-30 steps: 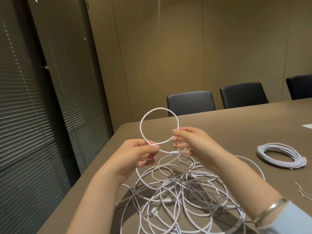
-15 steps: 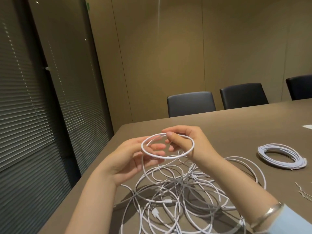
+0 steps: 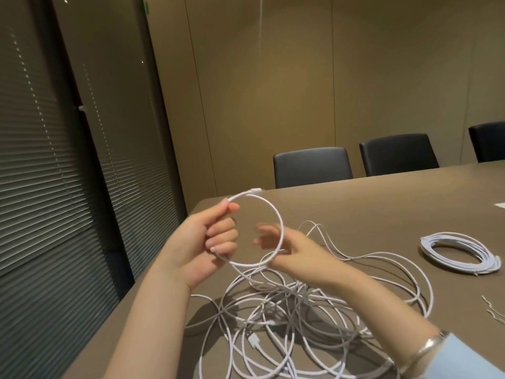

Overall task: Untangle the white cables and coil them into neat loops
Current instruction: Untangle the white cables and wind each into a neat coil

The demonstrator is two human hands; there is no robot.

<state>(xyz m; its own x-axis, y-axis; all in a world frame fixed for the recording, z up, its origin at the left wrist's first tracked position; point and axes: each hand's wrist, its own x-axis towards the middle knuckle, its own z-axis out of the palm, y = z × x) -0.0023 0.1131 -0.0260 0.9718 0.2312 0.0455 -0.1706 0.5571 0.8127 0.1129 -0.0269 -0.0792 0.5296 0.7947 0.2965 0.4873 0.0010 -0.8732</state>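
A brown table [image 3: 369, 203] is seen in a room with tan panelled walls [image 3: 273, 86]; slatted blinds [image 3: 49, 187] cover the glazing at left. Three dark chairs [image 3: 313, 166] are drawn up along the far edge. No containers are seen on the table. A finished coil [image 3: 461, 254] of white cable lies flat at right, well apart from the hands. Near the right edge a few thin ties [image 3: 493, 310] are noted, and a white scrap [image 3: 500, 205] farther back. A loose tangle [image 3: 295, 321] of white cable is spread on the table below the hands. A single loop [image 3: 273, 212] is held upright above the tangle, its plug end at the top. The left hand [image 3: 207, 244] is curled around the loop's left side, thumb and forefinger pinching near the top. The right hand [image 3: 287, 248] is blurred at the loop's lower right; its fingers are extended, and a grip on the cable cannot be made out.
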